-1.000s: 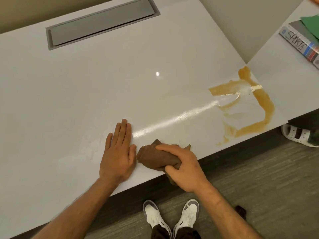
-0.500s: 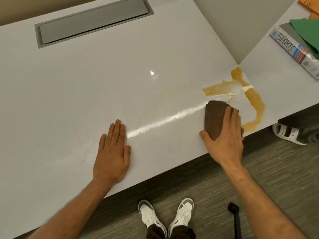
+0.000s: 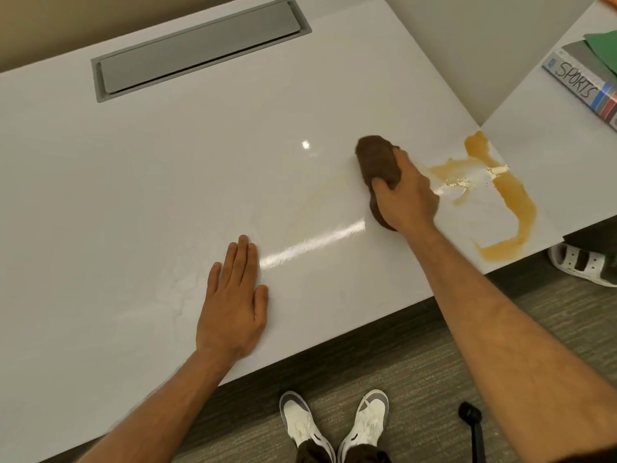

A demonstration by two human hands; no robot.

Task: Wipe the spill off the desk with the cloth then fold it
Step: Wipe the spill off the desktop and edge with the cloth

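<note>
A bunched brown cloth (image 3: pixel 377 160) is pressed on the white desk (image 3: pixel 167 182) under my right hand (image 3: pixel 405 195), which grips it just left of the spill. The amber spill (image 3: pixel 516 202) curves along the desk's right corner, with a thinner smear (image 3: pixel 444 169) reaching toward the cloth. A faint yellowish film (image 3: pixel 320 198) shows on the surface left of the cloth. My left hand (image 3: pixel 233 302) lies flat on the desk near the front edge, fingers together, holding nothing.
A grey cable hatch (image 3: pixel 200 48) is set into the desk's far side. A neighbouring desk at the right holds a "SPORTS" book (image 3: pixel 581 86) and green paper (image 3: pixel 604 48). My white shoes (image 3: pixel 334 426) and another person's sandal (image 3: pixel 582 264) are on the carpet.
My right hand swept the cloth from the front edge near my left hand to the spill, then up and left across the desk. The lower inner part of the spill has thinned.
</note>
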